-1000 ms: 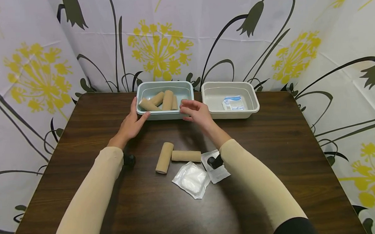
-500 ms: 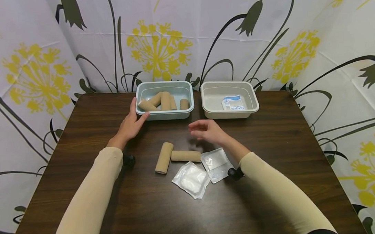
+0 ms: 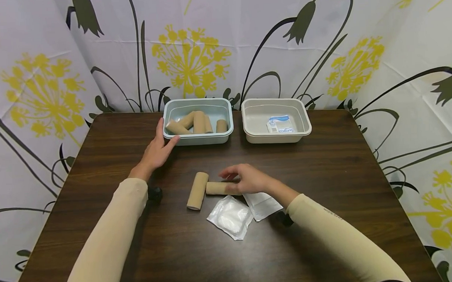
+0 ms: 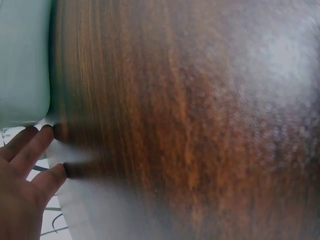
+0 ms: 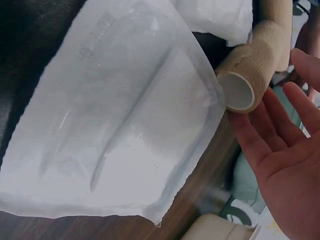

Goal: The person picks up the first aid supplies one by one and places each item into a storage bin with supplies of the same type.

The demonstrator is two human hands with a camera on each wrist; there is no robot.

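Note:
My left hand rests at the left front corner of the pale blue tub, its thumb at the front rim and its fingers along the side. Several tan bandage rolls lie in that tub. Over the table, my right hand is above the right end of a tan bandage roll, fingers beyond it and thumb on the near side. The right wrist view shows this crinkled roll with its white core, fingertips right beside it. A second roll lies to its left.
A white gauze packet lies in front of the rolls. Another flat white packet lies under my right wrist. At the back right stands a beige tub holding a blue-and-white packet. A patterned curtain hangs behind the table.
My right hand has moved from the blue tub's right end back down to the roll on the table. A roll now shows at the tub's right end. The left hand has stayed put.

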